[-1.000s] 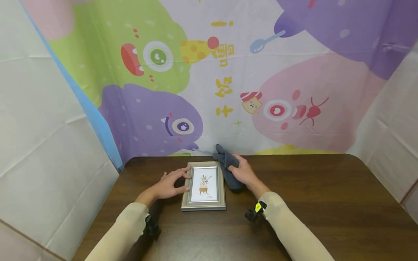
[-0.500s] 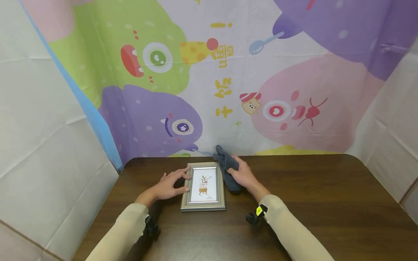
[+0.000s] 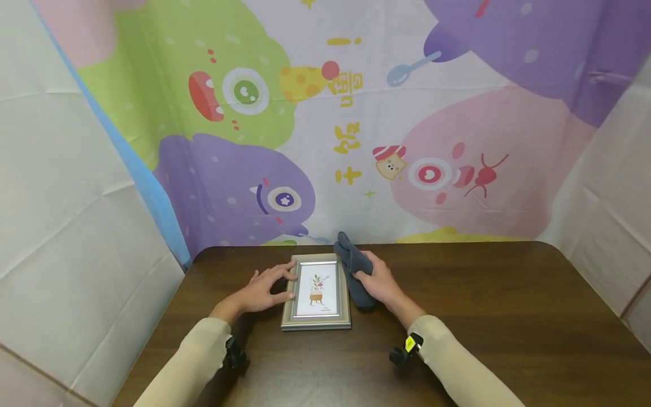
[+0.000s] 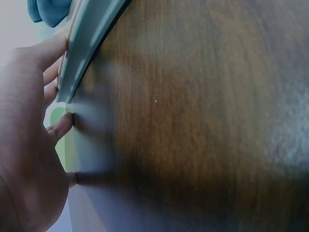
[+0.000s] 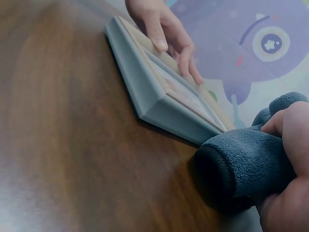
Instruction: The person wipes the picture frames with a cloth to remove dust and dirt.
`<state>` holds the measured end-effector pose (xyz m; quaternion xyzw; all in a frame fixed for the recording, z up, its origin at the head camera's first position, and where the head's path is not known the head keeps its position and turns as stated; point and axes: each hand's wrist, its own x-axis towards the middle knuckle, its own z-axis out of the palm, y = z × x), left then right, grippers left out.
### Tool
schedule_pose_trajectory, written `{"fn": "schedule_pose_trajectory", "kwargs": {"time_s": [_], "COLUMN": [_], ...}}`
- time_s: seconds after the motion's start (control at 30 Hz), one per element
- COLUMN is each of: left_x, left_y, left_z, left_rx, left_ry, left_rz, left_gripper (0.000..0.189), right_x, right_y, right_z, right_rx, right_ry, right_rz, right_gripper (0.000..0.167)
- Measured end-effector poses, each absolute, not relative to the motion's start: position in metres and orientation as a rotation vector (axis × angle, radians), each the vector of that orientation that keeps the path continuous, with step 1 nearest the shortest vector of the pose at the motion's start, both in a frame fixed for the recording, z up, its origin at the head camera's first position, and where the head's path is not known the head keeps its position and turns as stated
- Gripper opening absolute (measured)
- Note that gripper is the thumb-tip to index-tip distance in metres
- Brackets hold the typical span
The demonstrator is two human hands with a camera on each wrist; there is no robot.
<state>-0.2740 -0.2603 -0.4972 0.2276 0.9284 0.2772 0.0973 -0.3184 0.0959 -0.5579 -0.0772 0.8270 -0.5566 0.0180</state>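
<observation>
A picture frame [image 3: 316, 324] with a silver-beige border lies face up on the table; its picture [image 3: 317, 288] is of a potted plant. My left hand [image 3: 263, 290] rests on the frame's left edge, thumb and fingers spread and touching the border. In the left wrist view, two fingertips of that hand reach past the frame to the table. On the other side, my right hand [image 3: 380, 280] grips a bunched dark grey cloth [image 3: 356, 271] against the frame's right edge. The right wrist view has the fuzzy cloth [image 5: 246, 159] folded under the fingers, beside the frame's corner.
The brown wooden table [image 3: 488, 316] stretches to both sides. A cartoon-printed curtain [image 3: 356, 215] hangs at its back edge, and pale sheets [image 3: 76, 226] stand at left and right. A small camera [image 3: 404, 353] is strapped to the right wrist.
My right hand has slid slightly toward me with the cloth, along the frame's right edge. The left hand and the frame have stayed put.
</observation>
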Motion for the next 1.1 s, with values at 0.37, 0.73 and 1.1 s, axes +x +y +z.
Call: {"fn": "schedule_pose_trajectory", "kwargs": {"time_s": [0.37,0.73,1.1], "left_x": [-0.274,-0.273,-0.274], "left_y": [-0.261,-0.262,-0.262], "left_z": [-0.498,-0.498,-0.498], "left_rx": [0.676,0.674,0.674], "left_ry": [2.743,2.743,2.738], "left_rz": [0.826,0.842,0.840], "left_gripper": [0.048,0.047,0.046], "right_x": [-0.255,-0.221,-0.190], "right_y": [0.092,0.088,0.090], "right_z": [-0.510,-0.502,-0.504], "right_rx": [-0.172,-0.160,-0.119], "right_ry": [2.465,2.469,2.436], "right_rz": [-1.774,-1.822,-1.858], "right_gripper": [0.057,0.055,0.054]}}
